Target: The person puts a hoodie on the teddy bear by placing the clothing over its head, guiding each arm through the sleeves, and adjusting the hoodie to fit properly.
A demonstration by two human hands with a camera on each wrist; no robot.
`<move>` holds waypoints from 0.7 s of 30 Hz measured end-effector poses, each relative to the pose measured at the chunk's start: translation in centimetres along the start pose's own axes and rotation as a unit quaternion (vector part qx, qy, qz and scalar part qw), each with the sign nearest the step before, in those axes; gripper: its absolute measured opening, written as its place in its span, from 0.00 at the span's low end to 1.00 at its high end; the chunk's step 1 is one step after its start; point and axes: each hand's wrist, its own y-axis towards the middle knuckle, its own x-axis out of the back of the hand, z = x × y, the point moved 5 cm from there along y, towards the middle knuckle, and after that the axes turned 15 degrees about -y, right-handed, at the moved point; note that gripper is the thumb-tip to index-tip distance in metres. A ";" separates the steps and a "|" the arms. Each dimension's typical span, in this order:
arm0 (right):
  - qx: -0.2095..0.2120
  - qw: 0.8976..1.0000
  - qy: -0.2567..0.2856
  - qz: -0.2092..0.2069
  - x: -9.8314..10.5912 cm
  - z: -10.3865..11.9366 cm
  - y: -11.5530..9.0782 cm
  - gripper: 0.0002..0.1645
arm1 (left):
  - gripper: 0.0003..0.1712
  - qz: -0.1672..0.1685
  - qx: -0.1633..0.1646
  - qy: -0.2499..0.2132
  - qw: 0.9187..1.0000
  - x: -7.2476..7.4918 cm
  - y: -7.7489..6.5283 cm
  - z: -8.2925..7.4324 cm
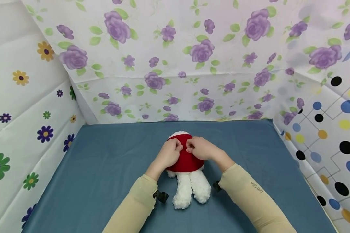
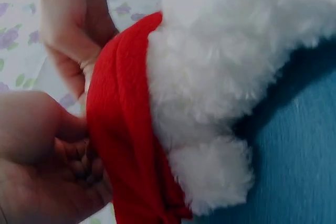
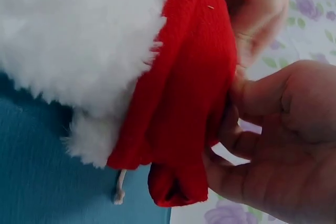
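Note:
A fluffy white plush toy (image 1: 191, 189) lies on the blue cloth with its two legs pointing towards me. Its middle is covered by a red toy garment (image 1: 186, 163), with white fur showing above and below. My left hand (image 1: 169, 152) pinches the red fabric near its upper middle, fingers curled. Close beside it, my right hand (image 1: 202, 148) pinches the same fabric between thumb and fingers. In the right wrist view a short red sleeve-like tube (image 3: 178, 186) hangs by the fingers, near a pale knotted cord (image 3: 120, 187). The toy's face is not visible.
Blue cloth (image 1: 119, 168) covers the table. A floral sheet (image 1: 154, 64) stands behind it, a flower-print sheet (image 1: 23, 106) at the left and a dotted sheet (image 1: 332, 136) at the right. Both forearms wear beige sleeves (image 1: 131, 207) with small black wrist cameras (image 1: 161, 196).

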 end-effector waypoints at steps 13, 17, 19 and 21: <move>-0.068 0.994 -0.013 -0.080 -0.1 0.0 0.3 0.13 | 0.05 -0.137 -0.064 0.164 0.975 0.3 0.0 -1.2; -0.081 0.985 -0.061 -0.136 -0.5 0.4 0.2 0.18 | 0.04 -0.152 -0.073 0.169 0.971 -0.2 -0.2 -1.8; -0.087 0.981 -0.074 -0.155 -0.5 0.5 0.1 0.15 | 0.05 -0.157 -0.076 0.163 0.971 -0.3 -0.4 -2.1; -0.089 0.978 -0.080 -0.169 -0.5 0.6 0.0 0.12 | 0.06 -0.160 -0.080 0.155 0.972 -0.5 -0.7 -2.4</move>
